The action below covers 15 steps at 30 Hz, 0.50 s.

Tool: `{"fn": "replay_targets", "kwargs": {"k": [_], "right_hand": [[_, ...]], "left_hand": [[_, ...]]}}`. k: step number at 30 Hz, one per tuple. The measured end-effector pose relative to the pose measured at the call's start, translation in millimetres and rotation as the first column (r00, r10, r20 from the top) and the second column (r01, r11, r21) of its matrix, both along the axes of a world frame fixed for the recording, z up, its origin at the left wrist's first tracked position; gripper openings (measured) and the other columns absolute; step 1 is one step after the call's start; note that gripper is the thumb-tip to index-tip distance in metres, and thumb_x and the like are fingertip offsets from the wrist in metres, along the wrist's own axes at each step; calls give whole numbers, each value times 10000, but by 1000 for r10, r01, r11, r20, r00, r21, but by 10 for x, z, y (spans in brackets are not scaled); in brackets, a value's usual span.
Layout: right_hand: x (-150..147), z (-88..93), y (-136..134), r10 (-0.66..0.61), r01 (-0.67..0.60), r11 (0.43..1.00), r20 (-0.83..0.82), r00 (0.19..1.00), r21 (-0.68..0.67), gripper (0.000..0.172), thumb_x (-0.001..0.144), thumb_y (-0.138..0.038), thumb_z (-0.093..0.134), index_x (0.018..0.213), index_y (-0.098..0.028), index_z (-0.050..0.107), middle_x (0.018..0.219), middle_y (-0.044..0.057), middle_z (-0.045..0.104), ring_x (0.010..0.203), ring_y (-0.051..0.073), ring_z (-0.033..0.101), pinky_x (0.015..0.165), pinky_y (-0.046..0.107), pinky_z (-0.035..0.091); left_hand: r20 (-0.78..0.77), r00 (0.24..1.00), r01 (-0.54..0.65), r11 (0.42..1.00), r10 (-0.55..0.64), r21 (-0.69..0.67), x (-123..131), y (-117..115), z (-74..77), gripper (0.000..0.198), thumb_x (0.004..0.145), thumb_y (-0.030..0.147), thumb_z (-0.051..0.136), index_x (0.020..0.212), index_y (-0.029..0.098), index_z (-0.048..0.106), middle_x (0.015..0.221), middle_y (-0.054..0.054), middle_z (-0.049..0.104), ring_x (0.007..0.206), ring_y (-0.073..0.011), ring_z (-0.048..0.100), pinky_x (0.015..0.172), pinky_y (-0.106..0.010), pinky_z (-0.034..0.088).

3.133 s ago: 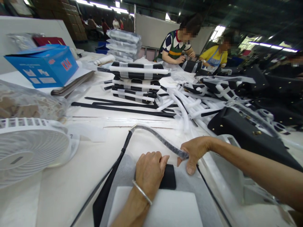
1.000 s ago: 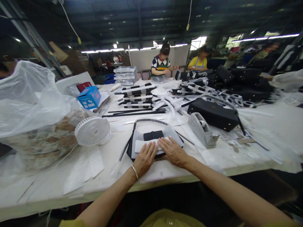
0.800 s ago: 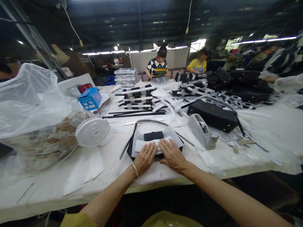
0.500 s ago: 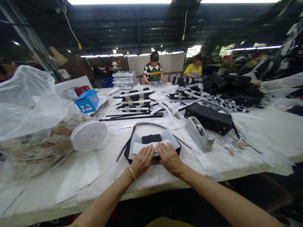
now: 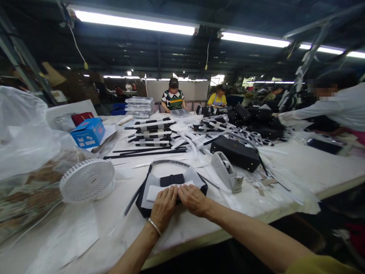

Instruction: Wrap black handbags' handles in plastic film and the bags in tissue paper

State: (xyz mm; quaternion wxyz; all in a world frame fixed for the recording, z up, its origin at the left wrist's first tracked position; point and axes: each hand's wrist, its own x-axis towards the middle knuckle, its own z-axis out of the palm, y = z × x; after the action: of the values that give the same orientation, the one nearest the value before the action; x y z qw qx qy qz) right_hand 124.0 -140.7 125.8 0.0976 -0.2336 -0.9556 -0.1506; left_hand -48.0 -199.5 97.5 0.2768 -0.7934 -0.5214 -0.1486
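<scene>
A black handbag point(image 5: 142, 203) lies on the table before me, a translucent sheet point(image 5: 148, 180) over it and its wrapped handle point(image 5: 168, 162) arching away from me. A dark wrapped piece point(image 5: 172, 179) rests on top. Across the near part is a folded white foam sheet point(image 5: 154, 192). My left hand point(image 5: 164, 205), with a bangle at the wrist, lies on this sheet with its fingers stretched out. Right beside it, my right hand point(image 5: 193, 198) has its fingers bent over the sheet's near edge. Both thumbs are mostly hidden.
On the left are a white fan point(image 5: 87, 180), a blue box point(image 5: 88, 132) and a large clear bag point(image 5: 25, 129). A tape dispenser point(image 5: 225, 171) and another black bag point(image 5: 235, 152) stand right. Wrapped bags point(image 5: 154, 133) are stacked behind. Co-workers point(image 5: 173, 97) are across and at right.
The view has swung right and up, bringing a co-worker in white into sight at the right. My right fingers, flat before, have bent. Both hands stay on the white foam sheet.
</scene>
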Motion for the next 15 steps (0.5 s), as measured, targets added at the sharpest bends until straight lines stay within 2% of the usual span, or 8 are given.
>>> {"fn": "replay_targets", "kwargs": {"k": [4, 7, 9, 12, 14, 15], "right_hand": [[23, -48, -61, -39, 32, 997, -86, 996, -77, 260, 909, -105, 454, 1143, -88, 566, 1064, 147, 657, 988, 252, 605, 876, 400, 478], [82, -56, -165, -76, 35, 984, -234, 969, -175, 387, 866, -193, 577, 1242, -106, 544, 1224, 157, 634, 1144, 275, 571, 1017, 434, 428], [183, 62, -209, -61, -27, 970, -351, 934, -241, 420, 855, -249, 613, 1259, -150, 549, 1245, 130, 641, 1169, 255, 573, 1065, 436, 400], [473, 388, -150, -78, -72, 968, -563, 823, -239, 231, 928, -233, 520, 1129, -215, 633, 1125, 72, 705, 1092, 201, 626, 1048, 403, 422], [741, 585, -21, -215, 43, 965, -683, 698, -260, 206, 949, -263, 494, 1046, -220, 671, 1050, 65, 728, 1023, 202, 656, 975, 374, 472], [885, 643, 58, -325, 131, 940, -709, 626, -315, 210, 945, -302, 505, 1016, -217, 684, 1027, 69, 734, 985, 210, 670, 927, 360, 496]], "left_hand": [[14, 1000, -8, 999, 7, 42, 4, -28, -34, 469, 872, 1, 402, 1309, 103, 538, 1314, -164, 605, 1055, -241, 636, 862, -360, 521], [71, 997, 33, 998, -37, 55, -40, -71, -62, 481, 860, -8, 399, 1295, 124, 557, 1302, -134, 622, 1054, -230, 635, 874, -353, 519], [117, 991, 54, 996, -61, 65, -85, -105, -74, 491, 856, -6, 388, 1295, 131, 559, 1303, -116, 626, 1076, -226, 626, 889, -353, 517], [193, 978, 61, 994, -78, 90, -153, -170, -81, 525, 842, -20, 361, 1302, 140, 556, 1296, -95, 633, 1108, -216, 612, 917, -349, 509], [241, 967, 62, 992, -86, 108, -186, -219, -74, 582, 812, -48, 339, 1315, 158, 549, 1292, -78, 638, 1121, -206, 605, 938, -348, 499], [264, 960, 61, 992, -90, 114, -198, -241, -69, 624, 791, -64, 329, 1332, 168, 535, 1294, -71, 637, 1128, -202, 602, 949, -349, 493]]}}
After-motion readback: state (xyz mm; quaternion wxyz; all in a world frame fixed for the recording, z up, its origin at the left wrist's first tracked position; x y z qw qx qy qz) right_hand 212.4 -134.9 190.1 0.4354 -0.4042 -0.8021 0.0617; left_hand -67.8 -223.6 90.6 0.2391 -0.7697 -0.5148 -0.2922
